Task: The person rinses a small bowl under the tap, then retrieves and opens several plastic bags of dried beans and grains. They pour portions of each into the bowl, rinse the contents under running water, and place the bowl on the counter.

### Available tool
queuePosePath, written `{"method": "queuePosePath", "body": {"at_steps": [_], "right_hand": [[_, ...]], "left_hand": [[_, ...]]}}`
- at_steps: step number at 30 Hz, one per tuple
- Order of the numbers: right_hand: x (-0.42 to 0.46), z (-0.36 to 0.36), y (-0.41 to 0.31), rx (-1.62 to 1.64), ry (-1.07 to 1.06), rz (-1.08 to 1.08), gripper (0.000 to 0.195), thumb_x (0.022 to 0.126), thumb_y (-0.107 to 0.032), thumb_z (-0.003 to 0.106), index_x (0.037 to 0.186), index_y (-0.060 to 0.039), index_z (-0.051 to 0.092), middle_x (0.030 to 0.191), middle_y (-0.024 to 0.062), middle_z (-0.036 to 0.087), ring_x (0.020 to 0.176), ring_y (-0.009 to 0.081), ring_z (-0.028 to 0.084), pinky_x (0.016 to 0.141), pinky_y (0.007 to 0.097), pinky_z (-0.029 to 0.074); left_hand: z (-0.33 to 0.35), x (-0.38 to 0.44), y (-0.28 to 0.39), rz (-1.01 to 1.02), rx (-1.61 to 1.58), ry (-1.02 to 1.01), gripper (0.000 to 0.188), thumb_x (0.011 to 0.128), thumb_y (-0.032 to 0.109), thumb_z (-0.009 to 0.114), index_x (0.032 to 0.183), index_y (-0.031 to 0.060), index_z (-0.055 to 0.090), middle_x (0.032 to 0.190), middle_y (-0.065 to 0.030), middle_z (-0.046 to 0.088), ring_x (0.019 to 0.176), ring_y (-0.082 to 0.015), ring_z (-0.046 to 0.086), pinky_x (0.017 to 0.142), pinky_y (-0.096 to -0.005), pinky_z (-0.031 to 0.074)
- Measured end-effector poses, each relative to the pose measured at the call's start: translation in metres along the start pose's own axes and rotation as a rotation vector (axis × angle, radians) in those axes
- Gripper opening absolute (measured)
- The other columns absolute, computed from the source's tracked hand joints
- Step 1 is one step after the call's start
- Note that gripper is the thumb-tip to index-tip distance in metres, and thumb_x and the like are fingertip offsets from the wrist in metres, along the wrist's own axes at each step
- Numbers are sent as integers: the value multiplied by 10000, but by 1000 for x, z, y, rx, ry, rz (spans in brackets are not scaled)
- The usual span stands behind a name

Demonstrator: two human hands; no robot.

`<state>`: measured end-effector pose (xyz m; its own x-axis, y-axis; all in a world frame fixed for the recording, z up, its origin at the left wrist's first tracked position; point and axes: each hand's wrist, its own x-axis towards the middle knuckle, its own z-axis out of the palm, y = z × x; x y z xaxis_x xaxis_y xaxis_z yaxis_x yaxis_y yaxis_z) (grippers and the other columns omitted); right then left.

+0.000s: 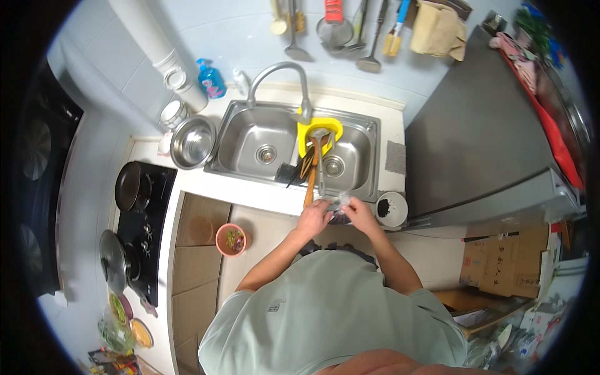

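Note:
In front of the double steel sink (262, 136), my left hand (315, 218) and my right hand (360, 214) hold a clear plastic bag (344, 199) between them at the counter's front edge. Dark contents seem to show low in the bag, partly hidden by my hands. Just right of my right hand stands a white bowl (397, 208) with small black pieces in it. A yellow strainer basket (333, 123) hangs by the faucet (281, 65); a ladle (320, 164), a wooden-handled utensil (311, 185) and chopsticks rest in it, their handles towards me.
A steel basin (193, 143) stands left of the sink. The black gas stove (152, 234) carries a frying pan (127, 186) and a lidded pan (112, 262). On the floor is a pink bin (230, 240) with scraps. A grey refrigerator (483, 136) flanks the counter at right.

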<state>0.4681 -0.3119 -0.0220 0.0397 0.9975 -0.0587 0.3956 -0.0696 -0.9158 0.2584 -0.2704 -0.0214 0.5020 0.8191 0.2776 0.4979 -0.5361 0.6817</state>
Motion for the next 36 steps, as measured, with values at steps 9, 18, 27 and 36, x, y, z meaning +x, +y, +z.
{"method": "queuePosePath", "body": {"at_steps": [9,18,27,36], "right_hand": [[-12,5,45,193,-68,-24,254,873,-77,639,1114,2,635,899,123,735,786,138,674,719,312,527],[-17,1,23,78,68,62,352,861,-105,690,1189,-36,582,928,151,739,835,235,723,733,345,548],[-22,7,19,-158,176,-166,310,880,-146,691,1128,-39,539,868,172,716,780,341,700,680,417,541],[-14,20,22,-569,262,-305,122,838,-175,647,908,-77,630,748,157,651,710,369,657,635,478,532]], "left_hand": [[40,11,14,-127,-160,-112,228,857,212,731,987,38,662,892,-155,706,823,-311,703,714,-389,541],[48,1,24,-301,-247,-11,275,862,140,734,1097,23,651,931,-143,715,814,-263,701,752,-355,554],[53,-1,10,-161,-145,-40,246,852,139,701,1074,33,708,1036,-185,708,915,-323,702,808,-379,569],[45,13,-7,85,-152,-90,175,882,123,668,1017,20,711,1022,-157,708,907,-342,686,800,-395,555]]}}
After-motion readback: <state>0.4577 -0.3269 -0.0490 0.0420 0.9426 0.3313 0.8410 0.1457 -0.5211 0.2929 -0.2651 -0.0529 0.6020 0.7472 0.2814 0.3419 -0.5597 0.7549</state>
